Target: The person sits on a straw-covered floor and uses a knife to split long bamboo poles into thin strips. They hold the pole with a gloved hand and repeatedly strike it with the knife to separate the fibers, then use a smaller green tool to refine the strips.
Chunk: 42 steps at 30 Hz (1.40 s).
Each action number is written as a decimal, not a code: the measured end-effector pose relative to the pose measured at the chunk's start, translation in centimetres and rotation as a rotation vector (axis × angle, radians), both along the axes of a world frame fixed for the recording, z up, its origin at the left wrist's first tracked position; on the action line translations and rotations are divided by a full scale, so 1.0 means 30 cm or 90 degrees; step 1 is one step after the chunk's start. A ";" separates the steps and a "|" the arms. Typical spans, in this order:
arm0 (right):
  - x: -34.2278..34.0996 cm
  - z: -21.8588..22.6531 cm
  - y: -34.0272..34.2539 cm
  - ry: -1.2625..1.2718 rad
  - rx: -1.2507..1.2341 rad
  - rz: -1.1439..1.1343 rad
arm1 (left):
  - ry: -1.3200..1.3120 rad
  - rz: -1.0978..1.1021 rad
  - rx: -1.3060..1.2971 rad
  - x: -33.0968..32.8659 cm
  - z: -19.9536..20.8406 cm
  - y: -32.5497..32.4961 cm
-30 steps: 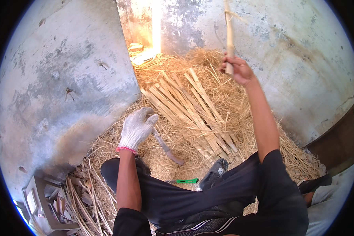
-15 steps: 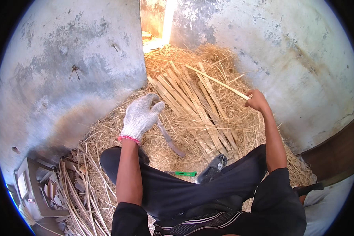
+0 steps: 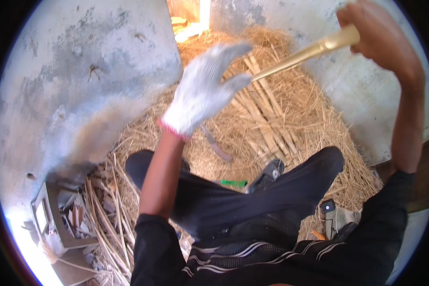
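My bare right hand [image 3: 381,38] is raised at the upper right, its fingers closed round the thick end of a pale bamboo strip [image 3: 314,49]. The strip slants down to the left, where its far end reaches the thumb of my left hand [image 3: 202,88]. That hand wears a white knitted glove with a pink cuff and is slightly blurred. Its thumb and fingers are spread apart; no grip on the strip shows. Below it, a curved blade-like tool [image 3: 217,145] lies on the straw. Split bamboo strips [image 3: 262,114] lie in a loose pile beyond, partly hidden by the glove.
Straw-like shavings [image 3: 314,114] cover the floor. A green-handled tool [image 3: 234,183] lies near my sandalled foot [image 3: 267,176]. Bare walls [image 3: 109,57] rise left and right. At lower left, long thin strips [image 3: 112,214] lie beside a grey frame [image 3: 57,214] holding scraps.
My right hand has risen toward the upper right, bringing the bamboo strip up with it. My left hand has moved up and right, to the strip's far end.
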State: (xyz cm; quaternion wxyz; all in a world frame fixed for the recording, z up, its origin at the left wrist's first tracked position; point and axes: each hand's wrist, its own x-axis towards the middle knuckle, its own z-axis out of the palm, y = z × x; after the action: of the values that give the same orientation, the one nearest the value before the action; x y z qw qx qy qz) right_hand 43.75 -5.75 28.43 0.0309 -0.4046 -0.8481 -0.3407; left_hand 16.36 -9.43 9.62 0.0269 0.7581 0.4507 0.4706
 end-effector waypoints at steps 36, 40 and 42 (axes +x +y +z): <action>-0.481 -2.250 0.071 -0.126 -0.954 -0.051 | -0.229 0.515 0.395 -0.463 -0.002 -0.359; -0.374 -2.275 -0.146 -0.219 -0.923 0.041 | -0.188 0.539 0.385 -0.472 0.013 -0.353; -0.367 -2.307 -0.188 -0.195 -0.899 0.049 | -0.257 0.627 0.286 -0.513 0.041 -0.381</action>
State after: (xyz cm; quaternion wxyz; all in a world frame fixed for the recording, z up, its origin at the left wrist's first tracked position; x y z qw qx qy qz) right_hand 32.73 -11.40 -40.78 -0.3453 -0.2459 -0.8742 0.2369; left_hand 0.98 -20.85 10.84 -0.2712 0.3414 0.6255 0.6470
